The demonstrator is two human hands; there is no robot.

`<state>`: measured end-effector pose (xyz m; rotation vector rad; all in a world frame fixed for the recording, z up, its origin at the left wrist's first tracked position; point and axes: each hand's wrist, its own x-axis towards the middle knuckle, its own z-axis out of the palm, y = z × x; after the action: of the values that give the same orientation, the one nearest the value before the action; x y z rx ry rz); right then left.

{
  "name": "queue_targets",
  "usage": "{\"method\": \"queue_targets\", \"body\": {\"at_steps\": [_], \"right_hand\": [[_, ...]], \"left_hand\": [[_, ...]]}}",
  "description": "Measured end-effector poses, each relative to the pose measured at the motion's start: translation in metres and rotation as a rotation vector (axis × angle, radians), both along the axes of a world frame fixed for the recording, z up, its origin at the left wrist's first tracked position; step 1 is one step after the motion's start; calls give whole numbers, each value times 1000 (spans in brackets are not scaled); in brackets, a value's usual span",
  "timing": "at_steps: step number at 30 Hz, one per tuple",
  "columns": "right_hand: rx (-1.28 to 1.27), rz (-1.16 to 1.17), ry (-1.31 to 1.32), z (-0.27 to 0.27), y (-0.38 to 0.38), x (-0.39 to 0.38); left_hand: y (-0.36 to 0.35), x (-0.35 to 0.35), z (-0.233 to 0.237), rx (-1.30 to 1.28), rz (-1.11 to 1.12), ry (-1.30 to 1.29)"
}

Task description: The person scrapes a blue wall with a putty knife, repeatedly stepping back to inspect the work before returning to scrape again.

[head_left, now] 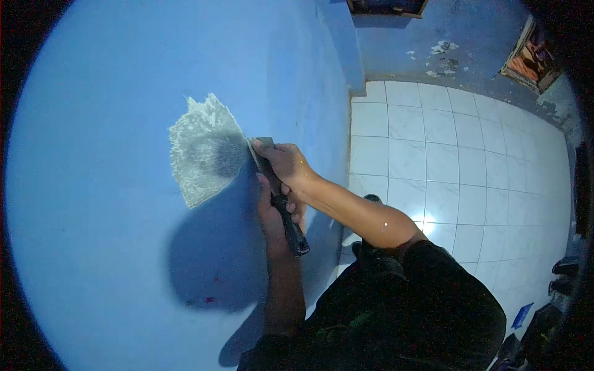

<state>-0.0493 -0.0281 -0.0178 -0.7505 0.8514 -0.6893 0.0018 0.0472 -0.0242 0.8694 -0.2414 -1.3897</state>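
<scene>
A putty knife (288, 219) with a black handle is held in both hands, its blade edge against or very close to the blue wall (111, 247). My left hand (271, 213) is closed around the handle. Higher up, my right hand (286, 166) grips the blade end, with the thumb laid along it. Just left of the blade, a rough whitish patch (201, 151) with ragged edges stands out from the blue paint. Part of the blade is hidden by my right hand.
White floor tiles (439, 161) lie to the right. The far wall (396, 55) has peeling paint and a framed opening (532, 59). Dark objects (538, 334) and a small blue item (521, 315) sit at the lower right. My shadow falls on the wall.
</scene>
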Motion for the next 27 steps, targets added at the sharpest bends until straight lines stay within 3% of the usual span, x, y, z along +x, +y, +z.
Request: {"method": "queue_targets", "body": {"at_steps": [4,7,9,12,14,16,18,21,27], "right_hand": [[-102,-70,-89,-11,7,2],[-27,-19,-76,-1,11,-3],[-170,-43,-46,-13,3,5],[-324,0,66,-37,-8,20],[-406,-131,5,-33,-9,11],[-432,-182,-60,-22,-9,2],[-393,-58,-41,-22,-10,0],[-332,-52,-115,-3,-20,-4],[-247,-40,-123,-9,-9,-6]], "left_hand": [[9,-1,-9,10,-4,-38],[17,11,-24,-116,-172,-56],[8,10,-21,-37,-41,-44],[9,23,-38,-221,-165,64],[-8,18,-39,-266,-274,121],[-5,10,-22,-60,-15,-188],[-5,2,-12,-56,-44,-226],[-17,-14,17,-33,23,-154],[-5,-6,-2,6,4,-343]]}}
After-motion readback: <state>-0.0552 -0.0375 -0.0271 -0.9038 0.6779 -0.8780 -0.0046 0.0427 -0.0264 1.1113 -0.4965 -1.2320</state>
